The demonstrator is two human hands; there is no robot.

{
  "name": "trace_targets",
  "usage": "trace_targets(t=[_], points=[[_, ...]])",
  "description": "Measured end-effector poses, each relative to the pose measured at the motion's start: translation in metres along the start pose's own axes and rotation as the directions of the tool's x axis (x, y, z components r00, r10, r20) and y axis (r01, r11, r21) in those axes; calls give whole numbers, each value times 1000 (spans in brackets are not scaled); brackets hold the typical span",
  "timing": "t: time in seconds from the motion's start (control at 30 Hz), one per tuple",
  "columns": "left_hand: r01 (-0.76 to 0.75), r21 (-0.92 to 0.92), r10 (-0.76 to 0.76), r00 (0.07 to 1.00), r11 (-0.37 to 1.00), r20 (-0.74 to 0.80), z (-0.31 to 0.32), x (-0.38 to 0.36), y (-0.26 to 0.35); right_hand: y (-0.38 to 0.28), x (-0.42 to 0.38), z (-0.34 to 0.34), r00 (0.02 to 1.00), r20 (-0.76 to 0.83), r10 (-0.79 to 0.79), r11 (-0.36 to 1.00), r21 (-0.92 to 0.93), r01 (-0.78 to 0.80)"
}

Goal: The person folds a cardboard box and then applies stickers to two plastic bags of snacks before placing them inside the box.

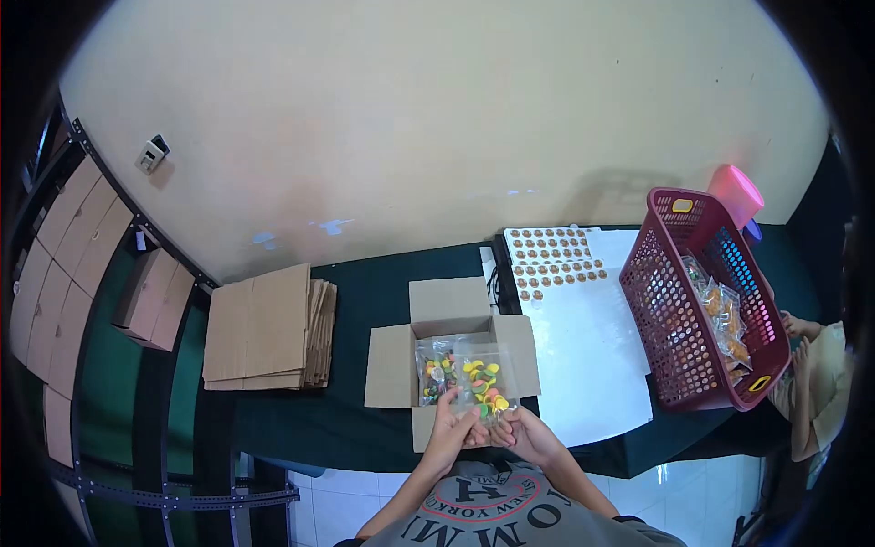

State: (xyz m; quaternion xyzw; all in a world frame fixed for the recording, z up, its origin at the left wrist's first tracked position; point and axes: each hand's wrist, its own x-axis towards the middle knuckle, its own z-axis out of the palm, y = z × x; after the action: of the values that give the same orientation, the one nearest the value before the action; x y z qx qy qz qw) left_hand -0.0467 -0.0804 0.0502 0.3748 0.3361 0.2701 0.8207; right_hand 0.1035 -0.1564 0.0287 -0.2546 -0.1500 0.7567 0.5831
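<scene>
Between my two hands is a clear plastic bag of yellow, green and orange round pieces, held over the near part of an open cardboard box. My left hand grips its lower left side, and my right hand pinches its lower right corner. Another clear bag with colourful pieces lies inside the box, partly covered by the held one. The box's flaps are folded outward.
Flattened cardboard boxes are stacked left. Right of the box lie white sheets with round stickers. A maroon basket holds several filled bags. Another person's hand is beside it. Shelving with boxes stands far left.
</scene>
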Motion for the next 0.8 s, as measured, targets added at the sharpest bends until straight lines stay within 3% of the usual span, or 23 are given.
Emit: trace_targets(t=[0.03, 0.07, 0.13, 0.17, 0.27, 0.4, 0.47, 0.53, 0.6, 0.67, 0.8], points=[[-26, 76, 26, 1000, 997, 11, 0, -3, -1, -1, 1, -8, 1000, 26, -3, 988, -153, 7], [-55, 150, 52, 998, 987, 23, 0, -4, -2, 0, 0, -14, 1000, 22, -4, 988, -155, 7], [-56, 188, 47, 998, 981, 53, -3, 0, 4, -9, -2, 1, 978, -197, 68, 923, -359, -137], [-60, 231, 42, 996, 971, 80, -5, 1, 7, -8, -1, -1, 976, -210, 55, 871, -469, -150], [-104, 341, 60, 989, 934, 137, -13, 9, 14, -10, 5, 0, 981, -187, -49, 868, -493, -51], [-72, 320, 38, 993, 945, 111, -22, 18, 21, -22, 15, 5, 966, -202, -161, 851, -523, 33], [104, 426, -210, 955, 899, 209, -34, 24, 28, -29, 20, 10, 980, -150, -131, 851, -524, 33], [103, 439, -206, 960, 893, 192, -28, 24, 31, -28, 27, 11, 982, -142, -124, 839, -543, 27], [-32, 374, -36, 984, 927, 176, -29, 28, 23, -28, 33, 11, 985, -131, -112, 826, -563, 19], [-18, 380, -27, 993, 925, 114, -30, 31, 21, -31, 38, 11, 990, -109, -84, 827, -562, 8], [-8, 218, -5, 998, 976, 60, -28, 31, 15, -32, 48, 8, 996, -85, 12, 807, -587, -60]])
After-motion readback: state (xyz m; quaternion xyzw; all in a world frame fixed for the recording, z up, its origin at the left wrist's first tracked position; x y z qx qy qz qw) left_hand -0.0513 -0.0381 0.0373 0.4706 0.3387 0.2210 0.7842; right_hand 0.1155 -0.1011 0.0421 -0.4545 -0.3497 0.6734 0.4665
